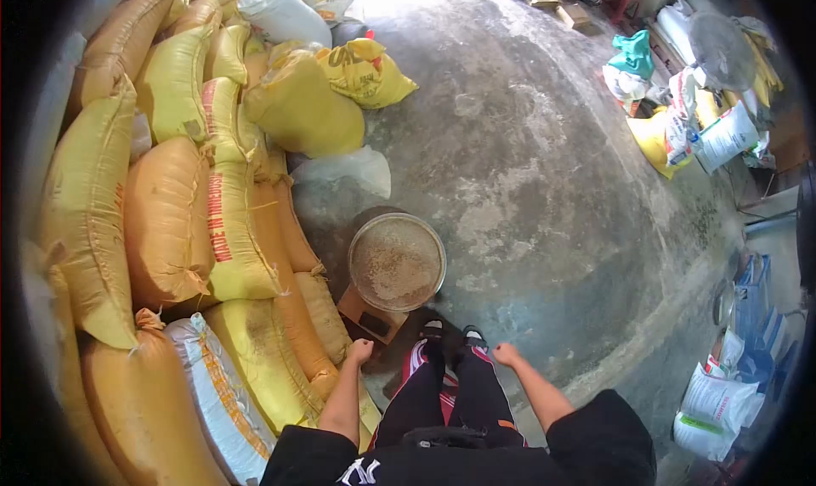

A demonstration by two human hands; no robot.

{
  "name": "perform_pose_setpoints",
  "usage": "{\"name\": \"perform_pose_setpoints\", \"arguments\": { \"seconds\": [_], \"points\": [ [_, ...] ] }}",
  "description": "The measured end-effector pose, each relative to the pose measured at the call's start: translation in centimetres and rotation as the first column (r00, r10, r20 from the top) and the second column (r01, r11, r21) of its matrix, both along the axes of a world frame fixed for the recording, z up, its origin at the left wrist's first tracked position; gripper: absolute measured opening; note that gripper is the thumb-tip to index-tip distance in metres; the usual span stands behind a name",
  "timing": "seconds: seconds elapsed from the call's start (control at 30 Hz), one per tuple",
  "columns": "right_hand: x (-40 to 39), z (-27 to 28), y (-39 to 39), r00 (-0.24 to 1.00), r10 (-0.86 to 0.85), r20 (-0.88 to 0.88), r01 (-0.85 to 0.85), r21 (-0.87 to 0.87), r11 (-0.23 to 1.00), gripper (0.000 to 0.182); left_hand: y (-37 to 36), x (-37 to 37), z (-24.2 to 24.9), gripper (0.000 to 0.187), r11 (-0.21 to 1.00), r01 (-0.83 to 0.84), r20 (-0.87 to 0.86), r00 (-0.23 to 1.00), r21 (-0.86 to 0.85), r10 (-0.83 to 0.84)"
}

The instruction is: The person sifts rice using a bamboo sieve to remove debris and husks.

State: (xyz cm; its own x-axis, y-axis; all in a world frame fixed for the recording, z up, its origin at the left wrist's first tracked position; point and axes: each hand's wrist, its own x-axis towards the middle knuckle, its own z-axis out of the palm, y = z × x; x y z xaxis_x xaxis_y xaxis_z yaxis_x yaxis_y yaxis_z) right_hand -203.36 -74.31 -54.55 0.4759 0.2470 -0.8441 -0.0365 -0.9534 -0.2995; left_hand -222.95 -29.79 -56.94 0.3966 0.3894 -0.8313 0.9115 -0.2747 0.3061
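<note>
Round metal sieve pan (396, 262) full of brownish grain sat on a small box on the concrete floor (544, 189), just ahead of my feet. Left hand (359, 351) and right hand (507, 353) were both loosely fisted, holding nothing. Looked like I'd stepped up to grab it; next I'd have needed to bend down.

Bright daylight from top | floor glare, washed out | fisheye bend, dark vignetted edges | corners perhaps soft

Bare concrete floor (544, 172), mottled grey. Directly on it: stacked yellow and orange sacks (170, 214) along the left; a round metal pan (397, 261) of grain atop a scale (371, 318) at centre; loose bags (680, 121) and clutter at the right edge.
</note>
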Motion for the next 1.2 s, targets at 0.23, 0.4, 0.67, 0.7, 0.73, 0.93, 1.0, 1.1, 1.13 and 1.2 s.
{"name": "perform_pose_setpoints", "arguments": {
  "seconds": [0.23, 0.4, 0.67, 0.7, 0.73, 0.93, 1.0, 1.1, 1.13, 1.2],
  "points": [
    [11.1, -18.6, 14.3, 0.969, -0.072, 0.236, 0.029, 0.181, 0.983, 0.040, 3.5, 8.9, -7.3, 0.048, 0.935, -0.278, 0.127, 0.958, 0.218, 0.256],
    [13.4, -24.9, 22.7, 0.923, -0.297, 0.246, 0.237, 0.247, 0.940, 0.066, 5.2, 11.3, -17.6, 0.055, 0.853, -0.236, 0.148, 0.971, 0.466, 0.188],
    [17.4, -34.8, 24.7, 0.917, -0.302, 0.261, 0.183, 0.398, 0.899, 0.061, 13.6, 10.0, -34.4, 0.055, 0.647, -0.731, 0.511, 0.479, -0.218, 0.713],
    [17.2, -35.2, 24.2, 0.911, -0.321, 0.259, 0.199, 0.406, 0.892, 0.061, 14.0, 10.7, -34.7, 0.054, 0.676, -0.700, 0.567, 0.467, -0.231, 0.678],
    [17.4, -35.3, 23.8, 0.907, -0.354, 0.230, 0.200, 0.505, 0.839, 0.054, 13.5, 10.7, -34.8, 0.049, 0.559, -0.692, 0.466, 0.348, -0.457, 0.813],
    [18.1, -35.9, 23.4, 0.821, -0.511, 0.254, 0.214, 0.693, 0.688, 0.041, 11.9, 12.8, -32.4, 0.042, 0.648, -0.647, 0.581, 0.366, -0.403, 0.727],
    [18.1, -35.9, 23.3, 0.788, -0.569, 0.234, 0.251, 0.723, 0.644, 0.041, 12.1, 12.8, -31.7, 0.040, 0.676, -0.635, 0.666, 0.323, -0.375, 0.672],
    [19.4, -31.1, 20.4, 0.757, -0.610, 0.234, 0.216, 0.792, 0.571, 0.040, 9.3, 16.4, -25.0, 0.039, 0.656, -0.704, 0.746, 0.278, -0.271, 0.606],
    [19.8, -28.1, 19.0, 0.752, -0.628, 0.200, 0.264, 0.782, 0.565, 0.039, 8.1, 17.9, -21.6, 0.038, 0.737, -0.609, 0.763, 0.316, -0.293, 0.564],
    [20.4, -23.5, 16.4, 0.721, -0.681, 0.129, 0.355, 0.774, 0.523, 0.036, 6.9, 20.4, -17.3, 0.037, 0.841, -0.448, 0.814, 0.337, -0.303, 0.473]
  ]
}}
